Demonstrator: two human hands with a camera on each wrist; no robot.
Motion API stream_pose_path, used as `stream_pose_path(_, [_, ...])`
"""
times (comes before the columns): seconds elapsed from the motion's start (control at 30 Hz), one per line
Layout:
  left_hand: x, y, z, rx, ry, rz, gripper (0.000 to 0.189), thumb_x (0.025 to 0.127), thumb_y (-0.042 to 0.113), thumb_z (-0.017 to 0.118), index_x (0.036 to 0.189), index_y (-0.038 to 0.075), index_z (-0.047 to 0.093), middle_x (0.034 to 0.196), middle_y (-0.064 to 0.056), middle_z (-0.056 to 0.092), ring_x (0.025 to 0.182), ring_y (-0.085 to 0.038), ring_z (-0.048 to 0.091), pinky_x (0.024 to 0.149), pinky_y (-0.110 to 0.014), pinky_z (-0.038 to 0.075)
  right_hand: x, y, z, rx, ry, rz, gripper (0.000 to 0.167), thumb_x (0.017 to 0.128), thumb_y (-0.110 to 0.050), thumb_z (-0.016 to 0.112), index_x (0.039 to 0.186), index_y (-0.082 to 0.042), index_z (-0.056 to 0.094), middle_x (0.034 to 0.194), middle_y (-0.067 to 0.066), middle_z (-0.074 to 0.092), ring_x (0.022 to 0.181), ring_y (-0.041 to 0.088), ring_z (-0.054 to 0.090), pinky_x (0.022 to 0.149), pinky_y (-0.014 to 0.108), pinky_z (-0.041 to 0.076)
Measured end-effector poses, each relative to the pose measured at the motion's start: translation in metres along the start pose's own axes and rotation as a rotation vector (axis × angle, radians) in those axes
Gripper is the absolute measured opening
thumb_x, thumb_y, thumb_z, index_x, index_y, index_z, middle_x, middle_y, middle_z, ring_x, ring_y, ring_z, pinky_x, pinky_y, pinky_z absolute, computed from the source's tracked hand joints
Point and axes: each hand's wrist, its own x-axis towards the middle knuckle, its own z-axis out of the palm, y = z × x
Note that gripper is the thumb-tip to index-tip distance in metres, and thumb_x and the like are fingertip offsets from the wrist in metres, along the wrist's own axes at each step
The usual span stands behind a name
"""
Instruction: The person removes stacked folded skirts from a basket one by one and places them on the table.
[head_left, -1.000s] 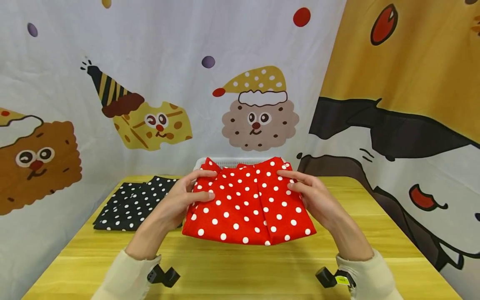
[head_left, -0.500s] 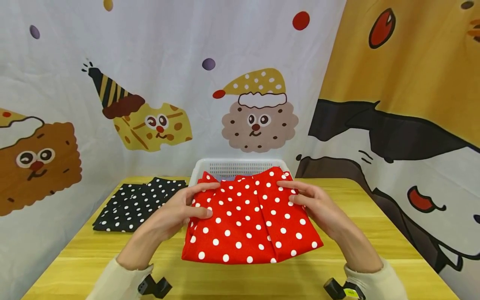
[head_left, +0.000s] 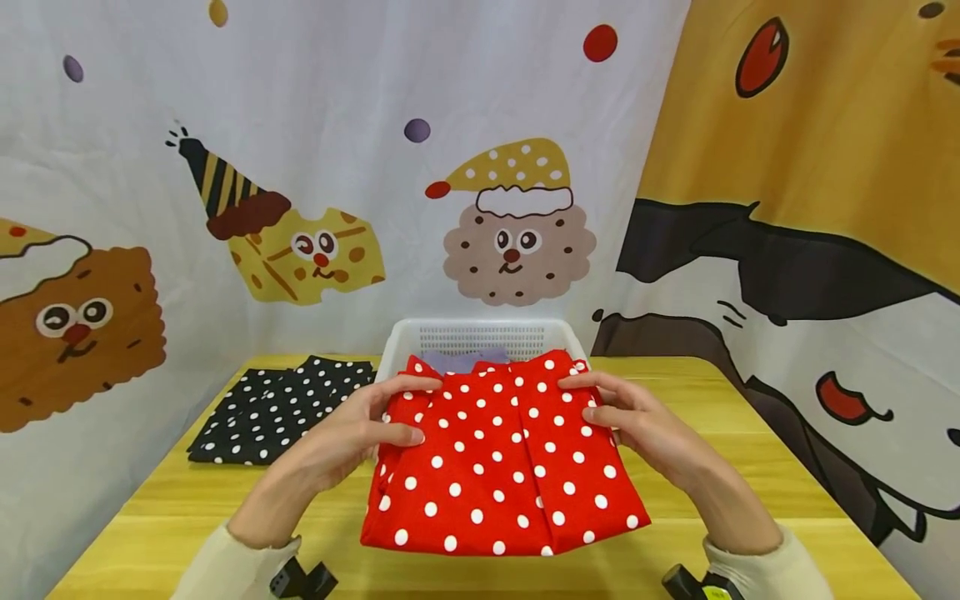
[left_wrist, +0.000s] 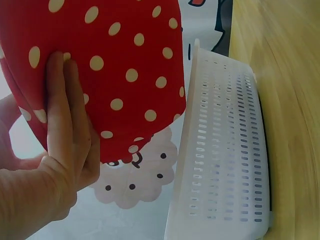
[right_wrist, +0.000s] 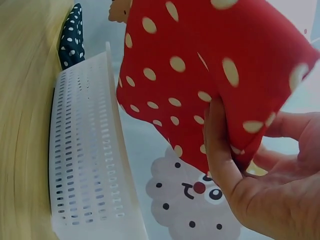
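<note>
"Cloth (head_left: pixel 487 475), red with white dots: held where?"

"Held folded at lower centre of the head view, raised above the wooden counter (head_left: pixel 480 579), in front of a white basket (head_left: pixel 408 337)."

"Gripped by both hands?"

"By both, yes. Pinched at the left edge by the left hand (head_left: pixel 345 437), with forefinger and thumb set apart on the near face. Pinched likewise at the right edge by the right hand (head_left: pixel 648 421), close to the upper right corner."

"And seen from the wrists?"

"Filling the upper left in the left wrist view, with fingers (left_wrist: pixel 59 110) laid against the dotted face. Spread over top and right in the right wrist view, with fingers (right_wrist: pixel 216 140) in front of and beyond the edge."

"Inside the basket?"

"Partly hidden behind the red top edge, some lavender fabric (head_left: pixel 461 362). Slotted all over the basket wall in both wrist views."

"At middle left?"

"Folded black fabric (head_left: pixel 277 408) with white dots, lying on the counter, partly hidden by the left hand."

"Farther back?"

"Pale curtain (head_left: pixel 345 150), printed with cartoon biscuits and cheese."
</note>
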Motion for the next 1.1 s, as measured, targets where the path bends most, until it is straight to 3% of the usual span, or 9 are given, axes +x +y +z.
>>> stream_pose_path(0.2, [0.003, 0.001, -0.004, 0.022, -0.057, -0.031, 0.058, 0.09, 0.01, 0.073, 0.145, 0.008, 0.056, 0.148, -0.024, 0.045, 0.114, -0.032, 0.067, 0.087, -0.051, 0.063, 0.002, 0.001, -0.004, -0.013, -0.05, -0.003, 0.04, 0.102, -0.016, 0.06, 0.142, -0.013, 0.056, 0.145, 0.023, 0.047, 0.117, 0.031, 0.063, 0.086, 0.045, 0.064])
stream_pose_path(0.5, [0.007, -0.003, -0.011, 0.109, -0.174, -0.015, 0.046, 0.09, 0.008, 0.075, 0.134, 0.006, 0.062, 0.139, -0.023, 0.054, 0.105, -0.033, 0.073, 0.08, -0.051, 0.064, 0.007, 0.004, -0.009, -0.059, -0.174, 0.025, 0.034, 0.101, -0.015, 0.062, 0.134, -0.01, 0.06, 0.149, 0.024, 0.041, 0.118, 0.034, 0.061, 0.089, 0.045, 0.063])
stream_pose_path(0.6, [0.007, -0.007, -0.014, 0.142, -0.224, -0.005, 0.042, 0.09, 0.007, 0.074, 0.131, 0.006, 0.065, 0.136, -0.02, 0.056, 0.1, -0.031, 0.074, 0.074, -0.044, 0.065, 0.009, 0.008, -0.01, -0.076, -0.228, 0.017, 0.031, 0.1, -0.014, 0.062, 0.13, -0.008, 0.062, 0.146, 0.024, 0.043, 0.116, 0.034, 0.062, 0.086, 0.042, 0.063])
stream_pose_path(0.8, [0.008, -0.01, -0.016, 0.204, -0.321, 0.013, 0.028, 0.091, 0.006, 0.074, 0.118, -0.001, 0.075, 0.115, -0.016, 0.07, 0.079, -0.018, 0.075, 0.063, -0.03, 0.063, 0.013, 0.017, -0.013, -0.049, -0.36, -0.017, 0.02, 0.1, -0.008, 0.061, 0.119, -0.003, 0.062, 0.126, 0.02, 0.059, 0.102, 0.031, 0.07, 0.076, 0.034, 0.064])
stream_pose_path(0.97, [0.007, -0.014, -0.014, 0.228, -0.369, -0.031, 0.025, 0.092, 0.008, 0.074, 0.115, 0.001, 0.078, 0.121, -0.013, 0.069, 0.093, -0.023, 0.076, 0.069, -0.033, 0.064, 0.015, 0.025, -0.014, 0.014, -0.467, -0.036, 0.016, 0.1, -0.002, 0.057, 0.115, 0.002, 0.059, 0.118, 0.019, 0.065, 0.101, 0.031, 0.072, 0.079, 0.04, 0.065])
stream_pose_path(1.1, [0.004, -0.02, -0.011, 0.254, -0.383, -0.067, 0.022, 0.092, 0.01, 0.075, 0.112, 0.004, 0.08, 0.118, -0.013, 0.071, 0.095, -0.023, 0.076, 0.065, -0.033, 0.064, 0.016, 0.034, -0.011, 0.043, -0.543, -0.019, 0.018, 0.101, -0.001, 0.056, 0.118, 0.004, 0.058, 0.117, 0.017, 0.067, 0.102, 0.028, 0.072, 0.079, 0.037, 0.065])
